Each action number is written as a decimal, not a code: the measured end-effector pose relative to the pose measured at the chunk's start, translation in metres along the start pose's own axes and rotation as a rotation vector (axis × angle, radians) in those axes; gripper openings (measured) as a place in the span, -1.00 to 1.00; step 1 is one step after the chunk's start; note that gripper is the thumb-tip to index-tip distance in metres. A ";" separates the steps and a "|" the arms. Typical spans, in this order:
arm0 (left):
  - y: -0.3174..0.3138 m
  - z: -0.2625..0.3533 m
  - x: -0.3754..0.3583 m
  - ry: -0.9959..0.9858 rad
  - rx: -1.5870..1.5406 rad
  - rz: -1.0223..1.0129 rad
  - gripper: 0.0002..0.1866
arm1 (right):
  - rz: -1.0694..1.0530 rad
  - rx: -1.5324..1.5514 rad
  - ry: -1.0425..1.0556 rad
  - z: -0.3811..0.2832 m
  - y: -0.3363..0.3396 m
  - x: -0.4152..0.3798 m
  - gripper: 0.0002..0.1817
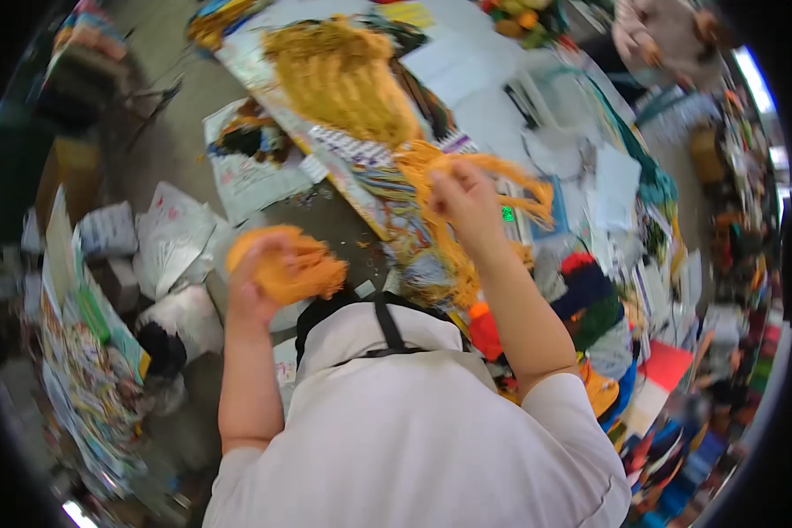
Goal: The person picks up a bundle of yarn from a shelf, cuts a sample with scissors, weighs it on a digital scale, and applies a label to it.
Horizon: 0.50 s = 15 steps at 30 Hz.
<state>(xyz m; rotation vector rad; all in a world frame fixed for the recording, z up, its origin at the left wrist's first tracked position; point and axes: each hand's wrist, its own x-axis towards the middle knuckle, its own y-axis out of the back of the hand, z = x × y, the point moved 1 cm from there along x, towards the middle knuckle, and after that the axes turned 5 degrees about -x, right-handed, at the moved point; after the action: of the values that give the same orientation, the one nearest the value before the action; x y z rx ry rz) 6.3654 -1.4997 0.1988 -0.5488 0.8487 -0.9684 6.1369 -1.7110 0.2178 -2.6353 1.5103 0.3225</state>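
Note:
My left hand point(260, 275) is closed round a bundle of orange yarn point(304, 268), off the table's near left edge and above the floor. Over the table, the closed fingers of my right hand point(466, 198) grip orange strands point(510, 180) that trail off to the right. A large spread of mustard yarn point(343, 79) lies on the table beyond both hands. Below and left of my right hand are blue-grey mixed strands point(400, 198) and more orange yarn point(453, 273). A scale with a green display point(508, 214) stands just right of my right wrist.
The white table point(458, 57) bears a clear plastic bin point(559, 101) and dark, red and green yarn point(590, 299) at the right. White bags point(176, 238) and a heap of scraps point(97, 396) lie at the left. Another person point(669, 44) is at the far right.

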 end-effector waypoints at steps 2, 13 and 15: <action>-0.019 0.009 0.000 0.047 0.116 -0.037 -0.53 | -0.365 0.014 -0.120 -0.049 -0.077 -0.017 -0.88; -0.007 0.119 -0.018 -0.270 -0.075 -0.118 -0.56 | -0.563 -0.045 -0.055 -0.097 -0.239 -0.024 -0.84; 0.005 0.134 -0.019 -0.291 -0.048 -0.087 -0.56 | -0.573 -0.066 -0.055 -0.101 -0.257 -0.020 -0.85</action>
<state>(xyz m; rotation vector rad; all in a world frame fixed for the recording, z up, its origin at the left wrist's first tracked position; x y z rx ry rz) 6.4730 -1.4756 0.2779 -0.7526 0.5922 -0.9210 6.3622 -1.5821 0.3135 -2.9233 0.6839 0.3890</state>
